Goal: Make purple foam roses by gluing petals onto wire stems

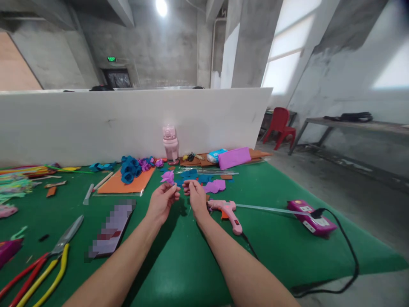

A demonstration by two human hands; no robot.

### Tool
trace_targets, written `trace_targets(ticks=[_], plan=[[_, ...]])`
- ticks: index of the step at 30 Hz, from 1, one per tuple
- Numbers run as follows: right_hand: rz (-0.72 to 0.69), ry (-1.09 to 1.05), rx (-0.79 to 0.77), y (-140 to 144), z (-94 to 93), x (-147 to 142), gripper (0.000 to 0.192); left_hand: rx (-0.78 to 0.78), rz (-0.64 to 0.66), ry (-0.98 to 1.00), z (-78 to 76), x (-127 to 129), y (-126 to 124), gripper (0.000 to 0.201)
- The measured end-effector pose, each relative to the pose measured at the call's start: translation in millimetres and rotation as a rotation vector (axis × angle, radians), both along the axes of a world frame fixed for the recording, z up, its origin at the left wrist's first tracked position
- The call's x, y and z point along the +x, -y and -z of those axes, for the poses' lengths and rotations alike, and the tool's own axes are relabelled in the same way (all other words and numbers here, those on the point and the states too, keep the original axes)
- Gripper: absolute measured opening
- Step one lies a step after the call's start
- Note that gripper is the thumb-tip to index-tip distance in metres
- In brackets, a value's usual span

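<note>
Pinched between the fingertips of my left hand is a small purple paper flower, its petals pointing up. Just across from it, my right hand has its fingers drawn together; whatever they may hold is too small to make out. A narrow gap separates the two hands above the green table. Behind them lie blue paper pieces and a loose purple paper piece. A pink glue gun with a long clear glue stick rests right of my right hand.
At the left are large scissors, a phone and an orange sheet bearing blue paper flowers. A pink bottle stands by the white partition. A purple box with a black cable lies right.
</note>
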State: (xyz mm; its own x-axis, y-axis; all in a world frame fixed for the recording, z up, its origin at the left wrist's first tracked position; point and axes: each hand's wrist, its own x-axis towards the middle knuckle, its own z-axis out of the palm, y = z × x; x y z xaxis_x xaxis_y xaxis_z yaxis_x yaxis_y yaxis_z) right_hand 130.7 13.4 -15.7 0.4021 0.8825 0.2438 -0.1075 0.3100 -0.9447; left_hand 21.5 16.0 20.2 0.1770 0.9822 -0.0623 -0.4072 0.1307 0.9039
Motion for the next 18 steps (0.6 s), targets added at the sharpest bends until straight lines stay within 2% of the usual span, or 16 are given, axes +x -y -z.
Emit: trace_targets(ticks=[3,8,13,18], plan=[[-0.105,-0.04,-0.007,1.9,-1.5,-5.9,0.024,0.018,-0.012,0.034,5.2,-6.3,2.5,0.029],[-0.238,-0.27,0.018,8.4,-9.3,-14.7,0.023,0.031,0.098,0.04,4.9,-12.1,3.6,0.027],[-0.29,-0.451,-0.028,11.2,-12.9,-12.0,0.026,-0.018,0.167,0.0,4.5,-9.9,3.1,0.026],[-0.304,-0.464,-0.053,11.9,-13.1,-9.1,0.025,-0.04,0.203,-0.029,6.8,-10.0,3.7,0.026]])
